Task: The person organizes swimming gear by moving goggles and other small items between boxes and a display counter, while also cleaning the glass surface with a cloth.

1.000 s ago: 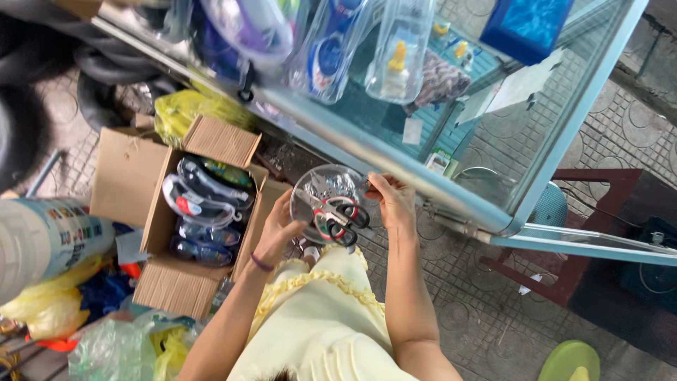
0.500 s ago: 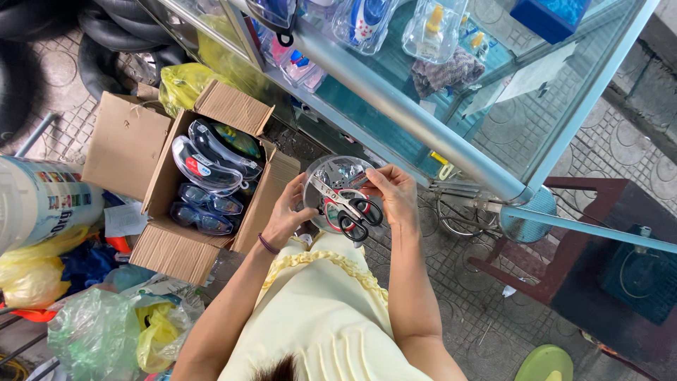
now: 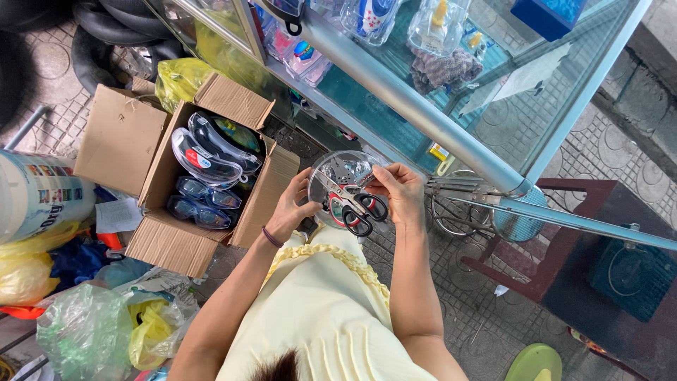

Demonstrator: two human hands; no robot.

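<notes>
Scissors (image 3: 350, 203) with black handles lie across a clear plastic case (image 3: 338, 185) that the person holds up in front of the chest, just below the metal edge of a glass display cabinet (image 3: 451, 127). The left hand (image 3: 295, 209) clasps the case from its left rim, fingers curled behind it; a dark band sits on that wrist. The right hand (image 3: 398, 194) grips the case's right rim, thumb pressing near the scissor handles — both grips are closed on the case, and red and dark shapes show through its clear wall.

To the left on the paved ground stands an open cardboard box (image 3: 185, 187) filled with swimming goggles (image 3: 204, 159) in clear cases, stacked on one another. Yellow and green plastic bags (image 3: 92, 331) lie near the box's lower side. Dark rubber tubes (image 3: 106, 35) rest at the upper left, well apart from the hands — behind the box.
</notes>
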